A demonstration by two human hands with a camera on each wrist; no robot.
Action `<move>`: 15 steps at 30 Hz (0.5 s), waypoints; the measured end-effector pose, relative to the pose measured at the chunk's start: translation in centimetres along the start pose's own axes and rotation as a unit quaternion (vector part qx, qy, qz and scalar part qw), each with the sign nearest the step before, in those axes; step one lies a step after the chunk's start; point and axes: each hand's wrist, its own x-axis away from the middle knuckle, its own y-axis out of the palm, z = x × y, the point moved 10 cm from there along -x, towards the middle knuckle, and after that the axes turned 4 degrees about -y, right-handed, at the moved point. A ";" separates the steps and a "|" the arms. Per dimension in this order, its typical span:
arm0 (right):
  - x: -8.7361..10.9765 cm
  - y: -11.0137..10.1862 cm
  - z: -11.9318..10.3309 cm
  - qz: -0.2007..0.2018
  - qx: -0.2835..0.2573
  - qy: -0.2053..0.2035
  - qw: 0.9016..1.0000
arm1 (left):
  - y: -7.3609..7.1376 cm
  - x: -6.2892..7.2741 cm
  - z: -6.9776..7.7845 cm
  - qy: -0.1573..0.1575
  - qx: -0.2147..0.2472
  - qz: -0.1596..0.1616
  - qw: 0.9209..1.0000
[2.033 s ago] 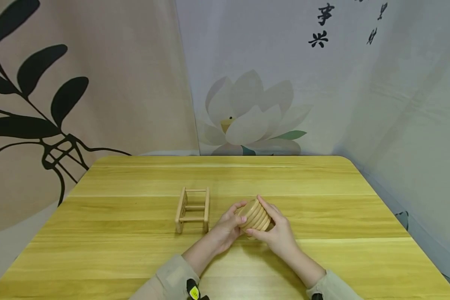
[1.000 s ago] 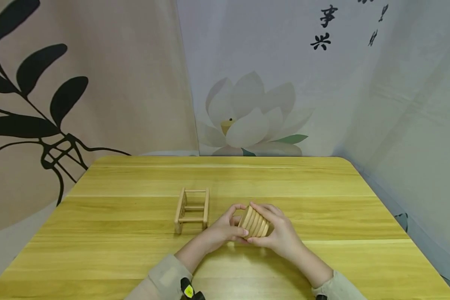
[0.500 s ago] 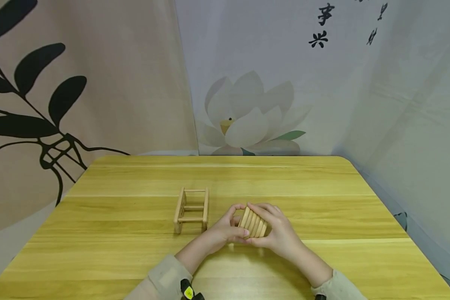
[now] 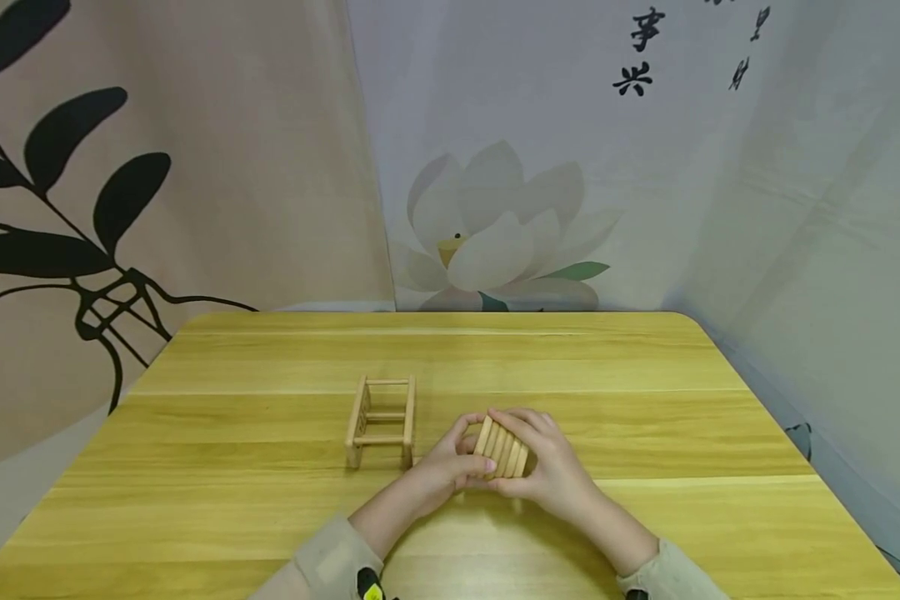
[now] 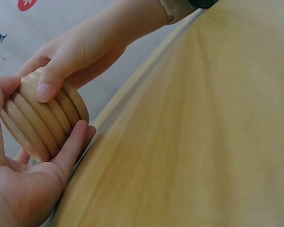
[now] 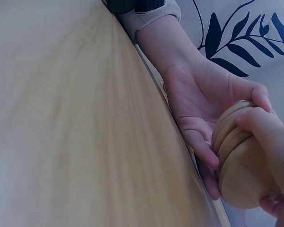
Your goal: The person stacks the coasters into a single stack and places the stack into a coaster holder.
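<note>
Both hands grip a stack of several round wooden coasters held over the middle of the table, its edges turned toward the head camera. My left hand supports it from the left, thumb on the near edge. From the right, my right hand clasps it between thumb and fingers. Seen from the left wrist, the coasters fan slightly, with the right thumb pressing on their rims. A flat outer face of the stack shows in the right wrist view. Left of the hands stands a small wooden rack with slim bars.
The wood-grain table spreads out on all sides of the hands. Behind it hangs a pale curtain printed with a lotus and dark leaves.
The stack has tilted so its top face no longer shows from the head, only the rims. Both hands have shifted slightly left with it, their grips adjusted. The rack stays put.
</note>
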 end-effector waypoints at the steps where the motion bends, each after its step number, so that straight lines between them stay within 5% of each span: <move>1: 0.0 0.0 0.0 0.001 -0.001 -0.002 1.000 | 0.0 0.1 0.0 0.000 0.003 0.001 1.000; 15: 0.1 0.3 -1.7 0.009 0.012 -0.048 0.999 | 0.2 1.4 0.0 0.017 0.017 0.025 0.999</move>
